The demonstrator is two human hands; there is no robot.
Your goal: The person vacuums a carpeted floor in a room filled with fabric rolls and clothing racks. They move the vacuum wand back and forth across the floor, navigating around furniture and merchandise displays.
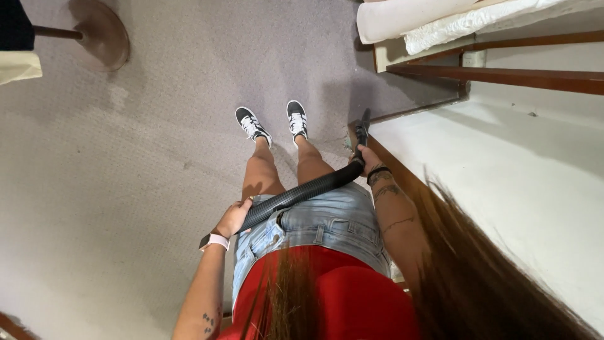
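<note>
Head view, looking straight down the body.

One black ribbed vacuum hose (302,192), running across the thighs from about 8 o'clock up toward 2 o'clock, ending in one black nozzle (362,133) pointed at the edge where carpet meets the white ledge.

Two hands, both on the hose. Left hand (234,217) at the lower end, near the hip at roughly 8 o'clock from frame centre, fingers curled around the hose where it meets the denim; one white-strapped watch (214,240) on that wrist. Right hand (368,158) at the upper end, closed around the nozzle grip, just beside the wooden trim of the ledge; one dark band (377,171) on that wrist. Exact finger placement of the right hand mostly hidden by the hose.

Two black-and-white sneakers (274,123), side by side at 12 o'clock from the hose, toes pointing up the frame, flat on the grey carpet (126,157).

One pair of denim shorts (333,220) and one red top (352,296) at 6 o'clock. Long brown hair (472,271) hanging down at 4 o'clock.

One white ledge (522,176) filling 3 o'clock, edged in brown wood. One round stand base (100,31) with a pole at 10 o'clock. White bedding (440,19) at 1 o'clock, above two brown wooden rails (503,75).
</note>
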